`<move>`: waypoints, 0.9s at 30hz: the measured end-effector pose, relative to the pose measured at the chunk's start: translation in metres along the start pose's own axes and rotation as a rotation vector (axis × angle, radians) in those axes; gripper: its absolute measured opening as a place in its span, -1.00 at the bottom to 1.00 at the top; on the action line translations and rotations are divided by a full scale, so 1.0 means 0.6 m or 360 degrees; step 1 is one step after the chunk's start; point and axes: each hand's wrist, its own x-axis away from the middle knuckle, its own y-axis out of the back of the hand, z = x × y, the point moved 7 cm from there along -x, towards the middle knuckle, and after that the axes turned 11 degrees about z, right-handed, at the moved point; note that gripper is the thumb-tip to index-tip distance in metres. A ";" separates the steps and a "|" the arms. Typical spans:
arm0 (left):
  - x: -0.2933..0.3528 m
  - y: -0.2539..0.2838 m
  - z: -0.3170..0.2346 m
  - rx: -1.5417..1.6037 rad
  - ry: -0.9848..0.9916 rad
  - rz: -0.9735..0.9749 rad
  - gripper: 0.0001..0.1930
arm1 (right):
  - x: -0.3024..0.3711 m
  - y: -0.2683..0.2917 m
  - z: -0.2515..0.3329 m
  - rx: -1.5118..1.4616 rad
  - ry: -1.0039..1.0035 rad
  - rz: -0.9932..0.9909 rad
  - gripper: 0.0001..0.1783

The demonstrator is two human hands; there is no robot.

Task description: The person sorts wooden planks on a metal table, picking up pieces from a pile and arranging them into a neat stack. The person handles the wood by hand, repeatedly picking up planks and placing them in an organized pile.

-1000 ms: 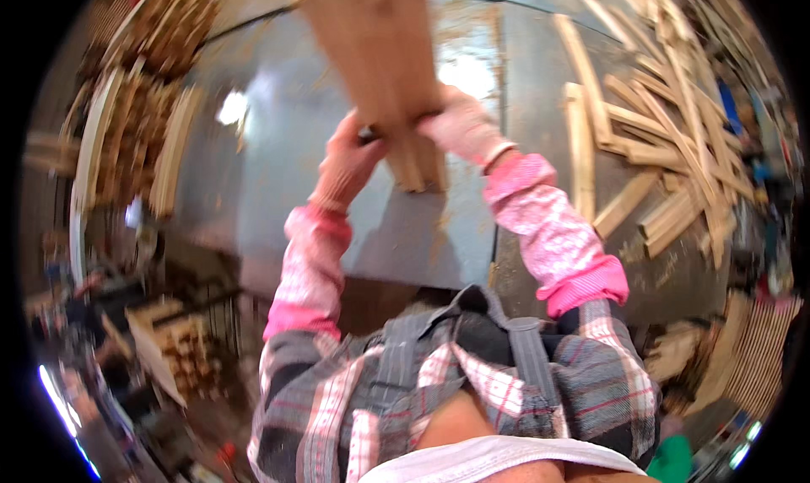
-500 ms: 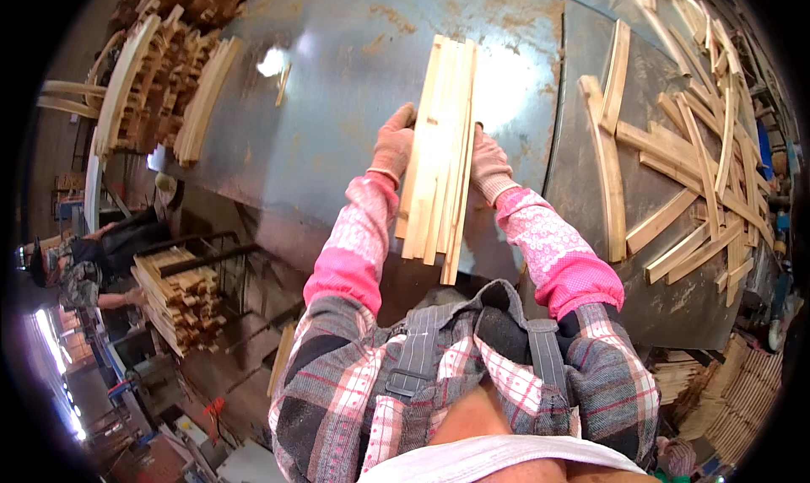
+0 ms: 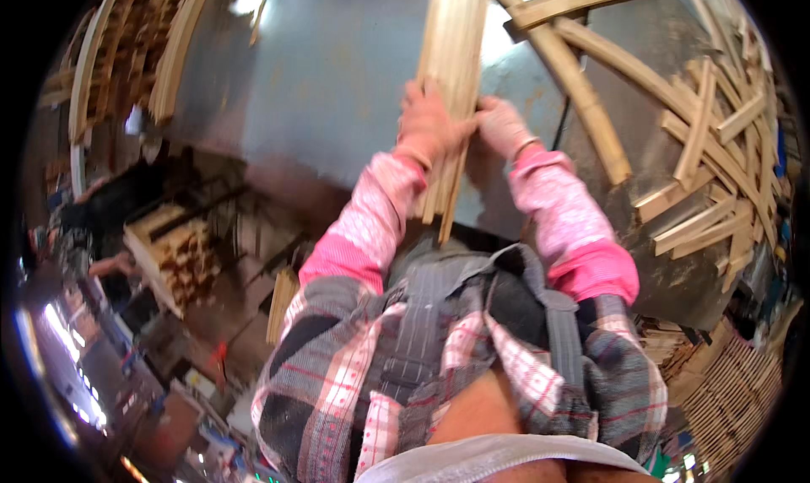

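A bundle of long, narrow light wooden strips (image 3: 454, 40) lies lengthwise on the metal table, its near ends uneven and jutting toward my body. My left hand (image 3: 426, 124), in a pinkish work glove, lies across the top of the bundle, fingers at its left side and thumb reaching to the right edge. Against the right side of the strips, the closed fingers of my gloved right hand (image 3: 504, 129) press close to the left thumb. Both forearms wear pink patterned sleeves.
Curved wooden boards (image 3: 578, 86) lie to the right of the bundle, with a jumbled pile of wooden pieces (image 3: 700, 137) beyond. Stacked wood (image 3: 126, 57) stands at the far left of the metal table (image 3: 321, 86). Lower left, another person's hand (image 3: 110, 265) is by a wood stack (image 3: 173, 255).
My left hand has moved from the bundle's left side onto its top. The curved boards on the right have turned and come left across the table seam. The view has shifted.
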 end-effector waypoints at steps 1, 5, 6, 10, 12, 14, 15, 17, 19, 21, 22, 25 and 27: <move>0.018 -0.011 -0.018 -0.0160 0.0027 -0.0033 0.10 | -0.001 0.001 0.029 0.0064 -0.0029 0.0061 -0.52; 0.027 0.020 0.009 0.0059 0.0301 -0.0010 0.15 | 0.042 0.056 0.188 0.0896 -0.0032 -0.0293 -0.40; 0.021 0.028 0.017 0.0065 0.0316 -0.0002 0.15 | 0.052 0.116 0.210 0.0912 -0.0116 -0.0508 -0.24; -0.032 0.071 0.116 -0.0081 0.0198 -0.0180 0.14 | 0.108 0.259 0.158 0.1113 -0.0605 -0.0642 0.19; -0.064 0.121 0.157 -0.0048 0.0174 -0.0193 0.08 | 0.130 0.239 0.090 0.1390 -0.0668 -0.0567 0.15; -0.117 0.162 0.232 -0.0107 0.0146 -0.0253 0.07 | 0.123 0.251 0.045 0.1168 -0.0797 -0.0400 0.15; -0.145 0.186 0.257 -0.0137 0.0161 -0.0203 0.09 | 0.131 0.250 0.037 0.1095 -0.0818 -0.0394 0.01; -0.197 0.229 0.371 -0.0279 0.0219 -0.0187 0.14 | 0.154 0.229 0.050 0.0777 -0.0622 -0.0242 -0.08; -0.227 0.267 0.457 -0.0297 0.0335 -0.0151 0.18 | 0.187 0.231 0.062 0.0517 -0.0377 -0.0287 -0.14; -0.250 0.276 0.500 -0.0197 0.0447 -0.0087 0.21 | 0.234 0.270 0.064 0.0313 -0.0086 -0.0527 -0.18; -0.267 0.283 0.505 -0.0106 0.0477 -0.0047 0.23 | 0.226 0.308 0.012 0.0020 0.0101 -0.0705 -0.14; -0.273 0.293 0.472 -0.0173 0.0714 0.0084 0.26 | 0.229 0.478 0.024 0.0464 -0.0355 -0.1268 -0.14; -0.250 0.297 0.436 -0.0304 0.0791 0.0086 0.29 | 0.218 0.582 0.026 0.0771 -0.0785 -0.1564 -0.17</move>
